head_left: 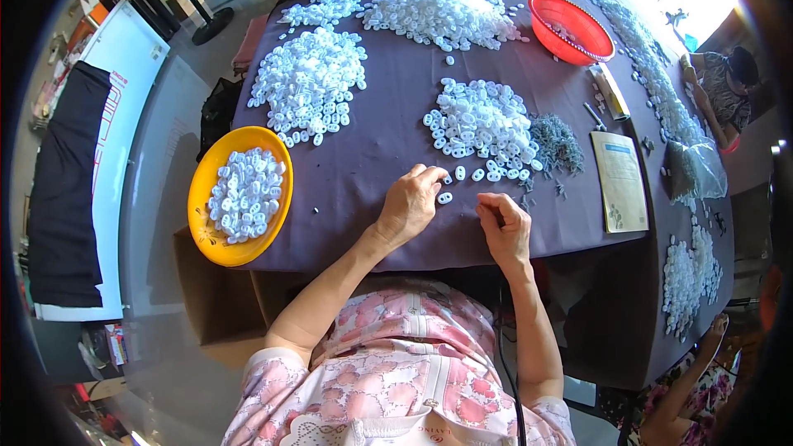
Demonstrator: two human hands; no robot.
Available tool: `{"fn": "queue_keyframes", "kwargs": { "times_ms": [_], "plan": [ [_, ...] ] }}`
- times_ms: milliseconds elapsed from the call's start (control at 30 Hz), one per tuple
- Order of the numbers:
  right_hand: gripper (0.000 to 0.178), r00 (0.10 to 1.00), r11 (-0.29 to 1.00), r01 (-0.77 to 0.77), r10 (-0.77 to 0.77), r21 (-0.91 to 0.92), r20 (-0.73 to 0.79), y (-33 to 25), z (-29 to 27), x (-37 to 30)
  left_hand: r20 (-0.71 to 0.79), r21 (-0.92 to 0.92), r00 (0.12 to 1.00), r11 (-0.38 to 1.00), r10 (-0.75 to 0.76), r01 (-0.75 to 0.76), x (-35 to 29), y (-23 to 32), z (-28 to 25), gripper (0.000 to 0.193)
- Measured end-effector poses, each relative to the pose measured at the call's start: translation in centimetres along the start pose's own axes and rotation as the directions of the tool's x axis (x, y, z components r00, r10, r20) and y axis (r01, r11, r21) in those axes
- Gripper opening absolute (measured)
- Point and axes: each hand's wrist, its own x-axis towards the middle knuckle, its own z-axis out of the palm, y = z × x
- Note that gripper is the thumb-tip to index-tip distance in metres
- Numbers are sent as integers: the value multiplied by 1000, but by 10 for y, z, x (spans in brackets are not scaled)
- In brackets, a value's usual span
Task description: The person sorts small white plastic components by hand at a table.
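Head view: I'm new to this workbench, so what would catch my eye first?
Heaps of small white plastic pieces cover the purple tablecloth, with more in a yellow bowl at the left edge. The left hand reaches toward the nearest pile, the right hand beside it; a red basket sits far right.

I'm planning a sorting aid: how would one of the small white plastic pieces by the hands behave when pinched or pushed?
The white piece near the left hand looks flat, so it would probably slide, not roll. It seems rigid and very light: hundreds heap in the yellow bowl. Being so small, it may slip from the fingertips.
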Motion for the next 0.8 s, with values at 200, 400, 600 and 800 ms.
{"fn": "queue_keyframes", "kwargs": {
  "times_ms": [200, 400, 600, 800],
  "plan": [
    [12, 999, 1000, 29, -29, -10, 18, -2, 1, 0, 129, 263, 992, 964, -4, -30, 10, 4, 7, 9],
    [9, 999, 999, 45, -45, -20, 19, -6, 0, 1, 28, 230, 997, 971, -69, 60, 8, 8, 7, 10],
    [9, 997, 997, 75, -74, -32, 33, -9, 1, -1, 108, -323, 924, 866, -368, 382, 0, 4, -9, 8],
    [6, 996, 997, 16, -22, 74, 91, -27, 17, -5, 305, -769, 828, 392, -470, 505, -23, 3, -20, 4]
  ]
}}
